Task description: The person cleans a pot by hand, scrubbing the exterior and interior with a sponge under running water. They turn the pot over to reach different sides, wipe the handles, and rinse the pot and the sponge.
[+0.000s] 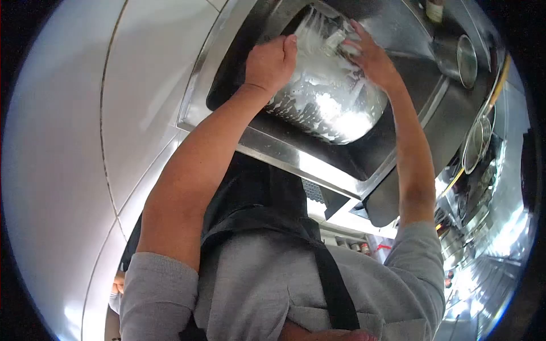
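A large metal pot (327, 96), streaked with white suds, lies tilted on its side in the dark basin of a steel sink (307, 162). My left hand (272, 62) is closed around the pot's rim on its upper left. On the other side, my right hand (367, 57) touches the soapy surface with its fingers bent. Near those fingertips is a pale, foamy object (334, 41); suds and blur hide whether my fingers grip it.
White tiles (57, 142) cover the wall on the left. A metal container (462, 61) stands beyond the sink at the upper right, near a bottle (434, 10). Round strainers (476, 145) and other metalware are at the far right.
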Demonstrator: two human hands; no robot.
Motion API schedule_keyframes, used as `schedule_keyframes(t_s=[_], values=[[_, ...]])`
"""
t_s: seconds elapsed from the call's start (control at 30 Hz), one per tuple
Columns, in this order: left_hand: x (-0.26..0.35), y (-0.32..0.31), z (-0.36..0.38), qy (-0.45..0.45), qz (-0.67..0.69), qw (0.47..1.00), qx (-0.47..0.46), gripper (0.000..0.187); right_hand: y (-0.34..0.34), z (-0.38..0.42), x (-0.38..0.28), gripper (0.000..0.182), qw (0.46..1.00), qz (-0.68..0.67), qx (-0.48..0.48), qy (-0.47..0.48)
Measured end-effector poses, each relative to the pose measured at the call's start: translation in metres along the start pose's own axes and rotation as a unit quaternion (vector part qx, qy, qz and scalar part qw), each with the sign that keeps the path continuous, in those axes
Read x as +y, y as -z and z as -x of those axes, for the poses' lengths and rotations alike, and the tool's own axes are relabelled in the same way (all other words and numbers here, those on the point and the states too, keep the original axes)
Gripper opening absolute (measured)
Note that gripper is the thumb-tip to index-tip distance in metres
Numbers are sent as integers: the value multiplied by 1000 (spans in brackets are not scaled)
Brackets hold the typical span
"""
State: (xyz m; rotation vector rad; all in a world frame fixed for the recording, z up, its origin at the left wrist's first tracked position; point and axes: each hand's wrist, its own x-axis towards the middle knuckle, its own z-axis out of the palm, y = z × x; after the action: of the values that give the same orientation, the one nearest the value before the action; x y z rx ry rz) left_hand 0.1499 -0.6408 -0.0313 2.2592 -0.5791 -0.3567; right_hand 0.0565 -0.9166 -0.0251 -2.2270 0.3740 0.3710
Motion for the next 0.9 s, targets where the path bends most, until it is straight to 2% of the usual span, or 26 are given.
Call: schedule_keyframes(t_s=[0.07, 0.17, 0.3, 0.33, 0.4, 0.43, 0.5, 0.53, 0.57, 0.63, 0.67, 0.7, 0.77, 0.8, 0.83, 0.9], values=[[-1, 2, 0, 7, -5, 1000, 5, 50, 1, 7, -2, 52, 990, 122, 3, 68], [4, 0, 1, -9, -20, 1000, -3, 50, -13, -28, 18, 58, 990, 72, 52, 111], [4, 2, 0, 8, -32, 999, 15, 51, 0, -16, 5, 53, 997, -2, 6, 78], [6, 2, 1, 12, -43, 999, 3, 52, 9, 0, 4, 53, 989, 96, -10, 111], [7, 2, 1, 11, -52, 998, -18, 52, 17, 36, 11, 45, 972, 207, -37, 109], [7, 1, 1, 14, -46, 999, -6, 52, 19, 43, 27, 45, 973, 206, -35, 100], [9, 0, 3, 7, -36, 999, -8, 52, 18, 52, 65, 47, 972, 226, 69, -9], [11, -1, 3, 4, -43, 999, 5, 52, 9, 36, 94, 53, 952, 251, 125, -122], [11, -2, 2, 1, -50, 999, 22, 52, 10, 29, 79, 55, 965, 153, 120, -176], [2, -5, -1, -29, -72, 996, 33, 50, -25, 12, 16, 52, 965, 97, 177, -167], [2, -5, -2, -23, -67, 997, 35, 49, -54, 20, -19, 48, 955, 145, 236, -111], [2, -6, -1, -17, -59, 998, 31, 49, -80, 45, -48, 43, 895, 251, 366, 40], [6, -5, 0, -14, -35, 999, 9, 48, -81, 82, -17, 41, 883, 260, 387, 62], [13, -1, -2, 14, -43, 999, -6, 49, -64, 86, 31, 41, 899, 228, 368, -62], [15, 2, 0, 44, -54, 997, -24, 49, -51, 75, 31, 41, 892, 185, 377, -169], [5, -1, 3, 21, -37, 999, -18, 52, -24, 53, 29, 41, 838, 101, 373, -385]])
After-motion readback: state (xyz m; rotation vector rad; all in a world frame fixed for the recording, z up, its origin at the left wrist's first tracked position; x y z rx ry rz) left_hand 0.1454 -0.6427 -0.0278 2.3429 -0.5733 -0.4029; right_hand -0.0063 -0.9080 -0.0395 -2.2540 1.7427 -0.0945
